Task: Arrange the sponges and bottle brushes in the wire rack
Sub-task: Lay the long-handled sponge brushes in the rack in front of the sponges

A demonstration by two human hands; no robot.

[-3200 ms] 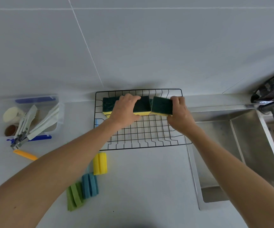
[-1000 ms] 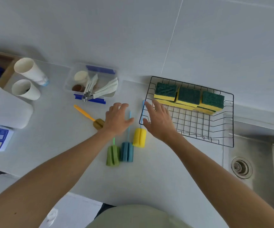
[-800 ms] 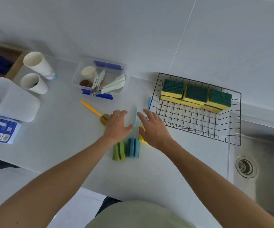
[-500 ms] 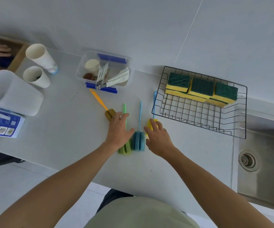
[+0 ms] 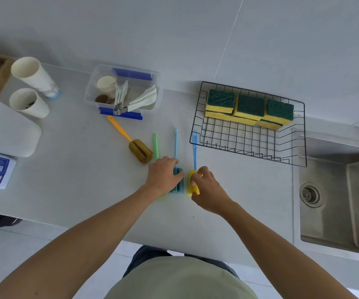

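The black wire rack (image 5: 297, 152) stands on the counter by the sink, with green-and-yellow sponges (image 5: 249, 108) stacked along its back. Several bottle brushes lie on the counter to its left. My right hand (image 5: 204, 188) closes on the yellow-headed brush (image 5: 192, 184), whose blue handle points away from me. My left hand (image 5: 163, 175) rests over the heads of the teal brush (image 5: 177, 184) and the green brush (image 5: 155, 145); whether it grips them is hidden. A brown-headed brush (image 5: 140, 151) with an orange handle lies apart on the left.
A clear tub (image 5: 154, 83) of utensils sits behind the brushes. Two paper cups (image 5: 31, 89) and a white container (image 5: 6, 128) stand at the left. A steel sink (image 5: 342, 203) lies to the right of the rack. The counter's front edge is close to my body.
Both hands have come from the sponges in the rack down onto the brush heads on the counter. My right hand has closed on the yellow brush head; my left has settled on the teal and green ones.
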